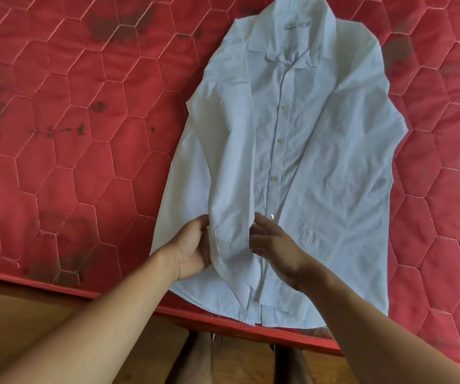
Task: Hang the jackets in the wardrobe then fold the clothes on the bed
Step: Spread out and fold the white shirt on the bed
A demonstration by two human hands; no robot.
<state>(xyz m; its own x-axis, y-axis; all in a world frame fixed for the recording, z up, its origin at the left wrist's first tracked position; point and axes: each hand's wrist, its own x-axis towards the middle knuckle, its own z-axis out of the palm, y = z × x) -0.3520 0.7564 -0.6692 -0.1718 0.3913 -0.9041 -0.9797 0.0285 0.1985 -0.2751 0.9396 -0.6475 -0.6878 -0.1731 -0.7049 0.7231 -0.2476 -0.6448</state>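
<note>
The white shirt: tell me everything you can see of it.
The shirt is white, thin, creased woven cloth, with a collar and buttoned placket. It lies front up on the red quilted mattress, collar far, hem at the near edge. A sleeve lies folded down its front. The left hand pinches that sleeve's cuff end; the right hand rests open beside it near the lowest button.

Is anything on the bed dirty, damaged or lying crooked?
Yes. The red quilted mattress has dark stains, mostly left of the white button-up shirt. The shirt is wrinkled and lies slightly slanted, collar far.
</note>
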